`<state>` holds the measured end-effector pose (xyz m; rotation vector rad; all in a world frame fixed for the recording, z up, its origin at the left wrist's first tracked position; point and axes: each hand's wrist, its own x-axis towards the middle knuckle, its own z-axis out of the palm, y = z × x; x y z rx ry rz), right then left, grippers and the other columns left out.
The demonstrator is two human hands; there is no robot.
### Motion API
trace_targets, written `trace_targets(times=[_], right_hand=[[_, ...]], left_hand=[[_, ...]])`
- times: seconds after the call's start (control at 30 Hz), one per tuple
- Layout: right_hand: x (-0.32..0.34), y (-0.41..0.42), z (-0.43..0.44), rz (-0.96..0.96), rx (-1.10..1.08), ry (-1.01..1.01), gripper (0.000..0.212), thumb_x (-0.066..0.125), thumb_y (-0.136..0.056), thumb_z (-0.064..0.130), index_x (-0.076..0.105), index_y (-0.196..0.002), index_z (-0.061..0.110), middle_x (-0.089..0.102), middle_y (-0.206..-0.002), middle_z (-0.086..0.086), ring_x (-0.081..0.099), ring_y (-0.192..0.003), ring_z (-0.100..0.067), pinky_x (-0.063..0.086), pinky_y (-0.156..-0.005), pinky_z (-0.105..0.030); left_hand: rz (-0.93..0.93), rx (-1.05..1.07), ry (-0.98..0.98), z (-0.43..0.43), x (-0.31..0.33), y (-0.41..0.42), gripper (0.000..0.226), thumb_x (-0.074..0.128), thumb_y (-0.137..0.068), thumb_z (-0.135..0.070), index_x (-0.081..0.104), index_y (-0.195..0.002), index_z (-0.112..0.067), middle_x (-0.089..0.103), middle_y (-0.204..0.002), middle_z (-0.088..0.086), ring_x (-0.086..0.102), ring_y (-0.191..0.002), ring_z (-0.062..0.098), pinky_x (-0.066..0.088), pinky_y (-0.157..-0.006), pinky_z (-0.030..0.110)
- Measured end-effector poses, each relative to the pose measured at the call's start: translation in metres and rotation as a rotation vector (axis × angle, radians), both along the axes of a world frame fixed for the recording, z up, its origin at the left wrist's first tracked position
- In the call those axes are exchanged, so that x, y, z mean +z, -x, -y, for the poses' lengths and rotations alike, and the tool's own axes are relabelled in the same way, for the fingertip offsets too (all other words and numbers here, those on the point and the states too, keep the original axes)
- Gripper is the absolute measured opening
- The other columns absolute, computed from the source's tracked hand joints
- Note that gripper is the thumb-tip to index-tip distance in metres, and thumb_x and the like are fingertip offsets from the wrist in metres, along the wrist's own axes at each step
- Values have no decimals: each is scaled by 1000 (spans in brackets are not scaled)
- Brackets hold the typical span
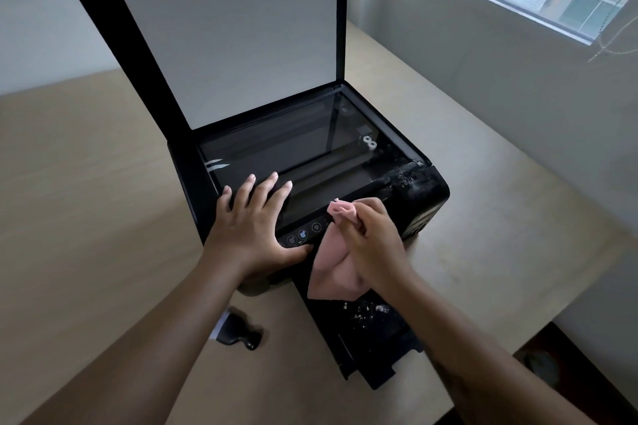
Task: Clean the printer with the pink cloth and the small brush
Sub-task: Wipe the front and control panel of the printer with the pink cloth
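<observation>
the person stands over the black printer (424,203), which sits on a pale wooden table (86,166) with its scanner lid (224,38) propped wide open and the glass (303,145) exposed. the left hand (252,228) lies flat and spread on the near left edge of the glass and frame, fingers open, holding nothing, apparently steadying the machine. the right hand (373,238) is closed around the pink cloth (333,269), a bunched corner poking out above the fingers at the control panel (303,235) and the rest hanging loose toward the extended output tray (376,348). the small brush (238,328) lies on the table just left of the tray, partly hidden by the left forearm, untouched. whitish crumbs or dust show on the tray and on the printer's right front corner. the likely risks from here: the palm on the glass may leave smears on the very surface to be wiped; the dangling cloth could sweep crumbs off the tray into the paper slot or onto the table; rubbing across the panel may press a button; and a hard push with the left hand could jog the raised lid, which rests only on its hinge.
</observation>
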<state>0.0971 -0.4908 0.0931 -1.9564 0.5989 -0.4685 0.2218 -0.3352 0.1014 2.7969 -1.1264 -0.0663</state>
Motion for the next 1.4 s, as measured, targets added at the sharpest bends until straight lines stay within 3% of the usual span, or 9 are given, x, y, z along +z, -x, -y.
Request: trace_targets(times=[0.07,0.23,0.4,0.53,0.67,0.8,1.03,1.2,1.4], right_hand=[[5,3,10,35,-33,-166,13,62,-93,24,75,-97,25,62,-102,12,60,-96,6,45,-86,-13],[2,3,3,-124,-36,265,20,59,-95,36,65,-85,20,51,-99,13,57,-80,-6,48,-71,-28],[9,3,17,-25,-7,-158,11,63,-92,34,73,-90,30,59,-95,14,61,-89,4,45,-80,-20],[6,1,5,-115,-37,218,20,62,-93,34,65,-81,19,55,-96,11,60,-81,-10,49,-74,-32],[13,0,6,1,44,-23,9,66,-92,28,72,-88,23,64,-94,9,62,-88,-1,48,-80,-25],[10,8,5,-9,-56,408,14,66,-91,31,68,-103,24,65,-105,10,63,-90,-15,53,-70,-36],[1,16,12,-89,-55,508,18,59,-94,37,65,-99,20,54,-106,5,60,-87,-22,51,-58,-36],[4,7,5,-68,42,436,22,64,-92,35,68,-103,17,56,-110,6,62,-91,-18,52,-71,-34],[10,10,31,-179,77,503,24,61,-93,39,68,-100,17,52,-106,7,58,-84,-15,51,-64,-34]], left_hand=[[4,0,6,0,0,1,112,34,-59,-95,9,-153,-38,5,-163,-9,-3,-149,18,2,-119,51],[15,1,11,0,-1,0,113,34,-58,-94,10,-152,-37,7,-163,-9,-1,-149,19,3,-118,51],[13,3,17,0,-2,1,112,36,-59,-94,11,-152,-38,7,-163,-9,-2,-149,19,3,-118,50],[15,4,18,0,-1,0,113,35,-57,-93,11,-152,-38,8,-163,-10,0,-149,19,4,-118,51],[8,3,23,0,-1,1,112,35,-58,-93,12,-152,-38,8,-163,-9,0,-149,19,4,-118,50],[17,3,18,1,-1,0,113,32,-57,-95,12,-152,-38,9,-163,-9,0,-149,19,3,-118,50],[18,7,20,0,-1,1,112,36,-56,-92,11,-151,-39,9,-163,-10,0,-149,19,3,-119,50],[24,4,18,0,-1,1,112,35,-57,-92,11,-152,-38,9,-163,-9,1,-149,19,4,-119,50],[21,3,9,0,-1,1,112,35,-57,-92,10,-152,-38,7,-163,-9,0,-150,20,3,-119,50]])
